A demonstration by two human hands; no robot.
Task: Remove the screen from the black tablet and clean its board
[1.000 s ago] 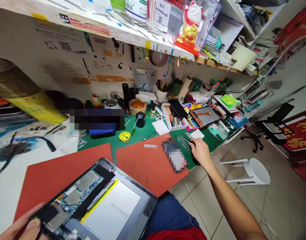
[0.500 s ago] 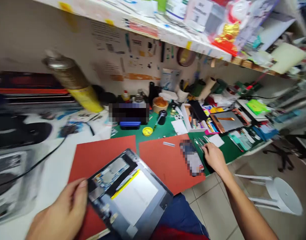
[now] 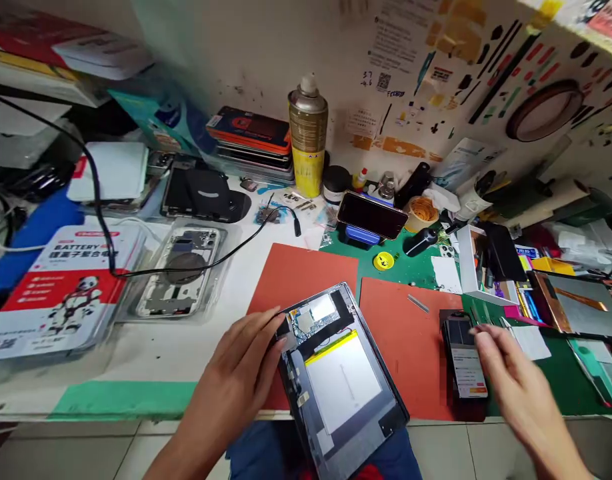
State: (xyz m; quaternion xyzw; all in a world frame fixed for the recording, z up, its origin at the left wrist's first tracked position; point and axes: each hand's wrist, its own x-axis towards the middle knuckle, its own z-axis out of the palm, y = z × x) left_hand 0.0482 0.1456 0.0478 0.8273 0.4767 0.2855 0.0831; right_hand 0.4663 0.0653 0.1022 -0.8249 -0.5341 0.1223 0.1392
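My left hand grips the upper left edge of an opened tablet, whose circuit board and white battery with a yellow strip show. The tablet lies tilted over the table's front edge and my lap. At the right, my right hand is closed, thumb and fingers pinched together beside a lit phone; what is between the fingertips is too small to make out. The phone lies at the right side of a red mat.
A phone leans on a blue stand behind the mats. A spray can stands by the wall. At the left are a battery package and a phone frame, crossed by a black cable. A tool box sits at the right.
The view has swung left, bringing the left side of the table into sight. My left hand's fingers now lie over the tablet's edge. My right hand has moved in beside the lit phone.
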